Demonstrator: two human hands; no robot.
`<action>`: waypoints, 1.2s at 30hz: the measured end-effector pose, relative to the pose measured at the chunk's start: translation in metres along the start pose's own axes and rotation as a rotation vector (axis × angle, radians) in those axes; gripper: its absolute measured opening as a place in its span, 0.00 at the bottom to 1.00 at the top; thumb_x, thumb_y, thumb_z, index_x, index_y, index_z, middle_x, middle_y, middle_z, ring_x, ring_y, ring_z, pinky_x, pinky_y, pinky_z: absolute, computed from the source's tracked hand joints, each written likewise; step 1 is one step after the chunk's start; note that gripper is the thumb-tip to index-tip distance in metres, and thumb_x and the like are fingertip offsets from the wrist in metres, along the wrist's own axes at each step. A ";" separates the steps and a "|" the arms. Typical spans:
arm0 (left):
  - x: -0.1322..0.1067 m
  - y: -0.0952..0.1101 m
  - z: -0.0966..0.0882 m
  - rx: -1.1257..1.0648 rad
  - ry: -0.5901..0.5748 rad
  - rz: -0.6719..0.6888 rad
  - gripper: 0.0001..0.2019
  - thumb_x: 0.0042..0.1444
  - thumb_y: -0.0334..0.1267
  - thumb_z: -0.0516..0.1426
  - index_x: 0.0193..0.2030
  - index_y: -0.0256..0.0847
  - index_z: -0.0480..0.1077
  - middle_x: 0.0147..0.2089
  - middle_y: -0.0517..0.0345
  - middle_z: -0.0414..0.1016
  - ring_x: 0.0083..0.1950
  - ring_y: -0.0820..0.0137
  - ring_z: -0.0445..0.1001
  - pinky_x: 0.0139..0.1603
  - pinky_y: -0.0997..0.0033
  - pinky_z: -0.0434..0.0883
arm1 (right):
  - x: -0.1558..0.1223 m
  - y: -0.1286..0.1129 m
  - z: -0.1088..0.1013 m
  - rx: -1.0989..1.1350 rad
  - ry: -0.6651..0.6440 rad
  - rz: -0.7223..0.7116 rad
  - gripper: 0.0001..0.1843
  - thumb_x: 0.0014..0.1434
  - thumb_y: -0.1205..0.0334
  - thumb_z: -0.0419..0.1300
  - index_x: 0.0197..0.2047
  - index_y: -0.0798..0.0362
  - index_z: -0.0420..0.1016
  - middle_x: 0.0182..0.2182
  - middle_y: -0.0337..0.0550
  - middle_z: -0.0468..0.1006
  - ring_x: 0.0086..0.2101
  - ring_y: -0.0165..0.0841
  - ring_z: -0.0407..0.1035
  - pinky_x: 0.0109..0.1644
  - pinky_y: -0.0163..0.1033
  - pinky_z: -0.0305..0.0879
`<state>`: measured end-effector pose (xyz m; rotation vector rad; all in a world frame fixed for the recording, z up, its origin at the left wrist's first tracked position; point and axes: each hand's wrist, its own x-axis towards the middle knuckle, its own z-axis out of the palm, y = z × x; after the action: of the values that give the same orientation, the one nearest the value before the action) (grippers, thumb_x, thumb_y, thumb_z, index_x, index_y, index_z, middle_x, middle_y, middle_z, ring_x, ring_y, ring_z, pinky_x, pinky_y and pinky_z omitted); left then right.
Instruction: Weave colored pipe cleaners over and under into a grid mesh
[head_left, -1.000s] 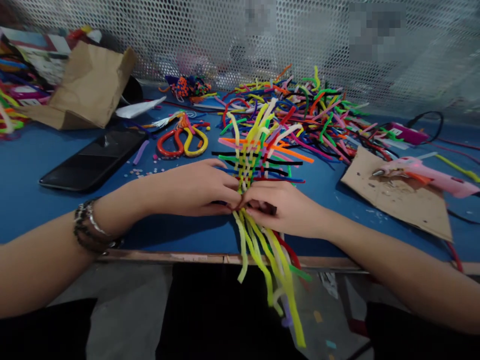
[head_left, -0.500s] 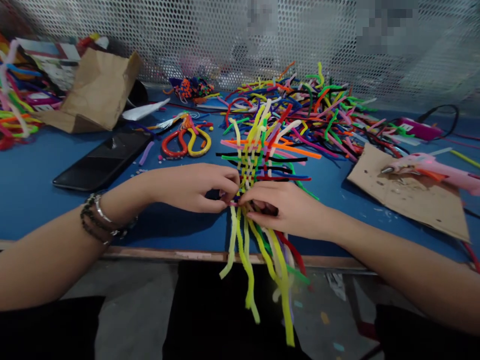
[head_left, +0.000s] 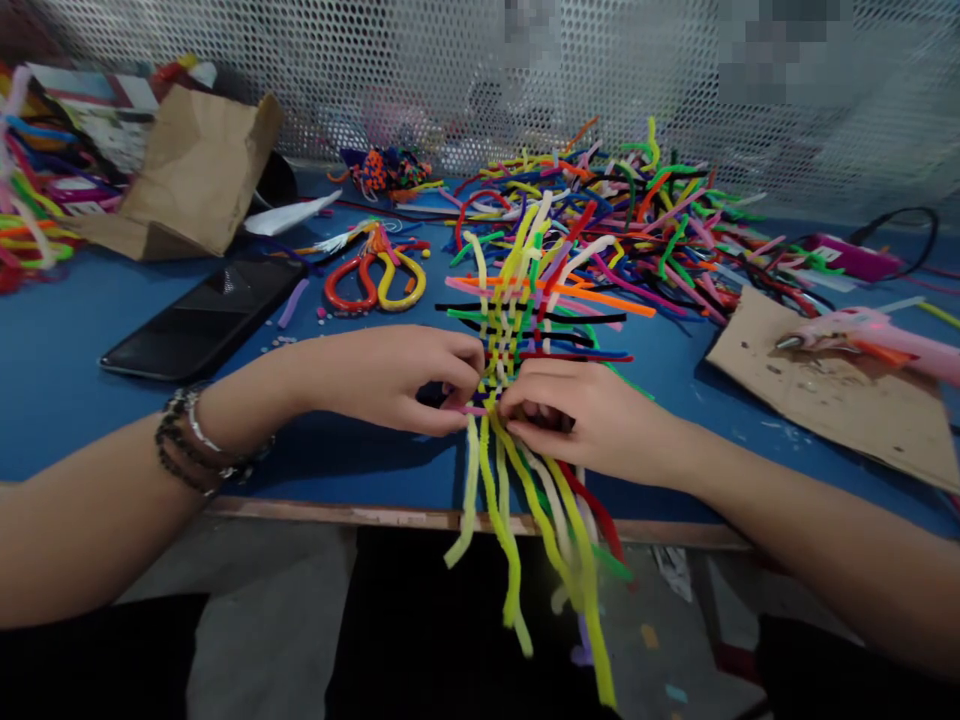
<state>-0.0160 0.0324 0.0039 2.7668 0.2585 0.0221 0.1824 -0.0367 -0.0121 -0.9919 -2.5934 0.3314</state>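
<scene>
A woven patch of colourful pipe cleaners (head_left: 501, 320) lies at the table's front, with long yellow strands (head_left: 511, 560) hanging over the edge. At its lower left side, my left hand (head_left: 390, 380) is closed in a pinch on a pink pipe cleaner (head_left: 475, 410), which crosses the yellow ones. Opposite it, my right hand (head_left: 600, 415) has thumb and fingers pinched together at the lower right of the weave, on the yellow pipe cleaners; its fingertips partly cover them. Black, blue, red and orange ends stick out sideways above the hands.
Scissors with red and yellow handles (head_left: 352, 285) and a black phone (head_left: 202, 320) lie to the left. Loose pipe cleaners (head_left: 675, 215) are heaped behind. On the right, a pink glue gun (head_left: 877, 340) rests on cardboard (head_left: 840, 420). Brown cardboard (head_left: 210, 170) stands back left.
The pink pipe cleaner shows more between my hands now. My right hand has shifted slightly right, with a little more gap between the two. The whole view has moved slightly.
</scene>
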 end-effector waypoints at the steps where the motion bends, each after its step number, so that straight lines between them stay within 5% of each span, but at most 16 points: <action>1: 0.000 -0.001 0.000 -0.004 0.002 0.005 0.09 0.57 0.37 0.50 0.28 0.37 0.66 0.35 0.57 0.66 0.33 0.74 0.64 0.34 0.77 0.61 | 0.000 0.000 0.000 -0.001 -0.001 -0.011 0.06 0.56 0.68 0.52 0.34 0.57 0.70 0.29 0.40 0.68 0.28 0.26 0.63 0.31 0.31 0.59; 14: 0.004 -0.005 0.002 0.017 0.052 0.021 0.08 0.55 0.34 0.53 0.43 0.42 0.67 0.36 0.58 0.70 0.35 0.74 0.67 0.34 0.78 0.61 | -0.003 0.002 -0.001 -0.006 -0.074 -0.073 0.13 0.58 0.68 0.49 0.42 0.56 0.72 0.34 0.45 0.71 0.34 0.29 0.66 0.36 0.35 0.63; 36: 0.005 -0.006 0.003 -0.005 0.054 0.040 0.03 0.56 0.32 0.52 0.36 0.40 0.67 0.35 0.59 0.68 0.36 0.75 0.67 0.34 0.79 0.62 | -0.005 -0.007 -0.006 0.005 -0.194 -0.282 0.15 0.57 0.69 0.48 0.46 0.55 0.70 0.33 0.46 0.68 0.35 0.31 0.61 0.40 0.37 0.61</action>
<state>-0.0119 0.0373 -0.0011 2.7685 0.2162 0.1072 0.1839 -0.0448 -0.0056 -0.6048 -2.8570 0.3755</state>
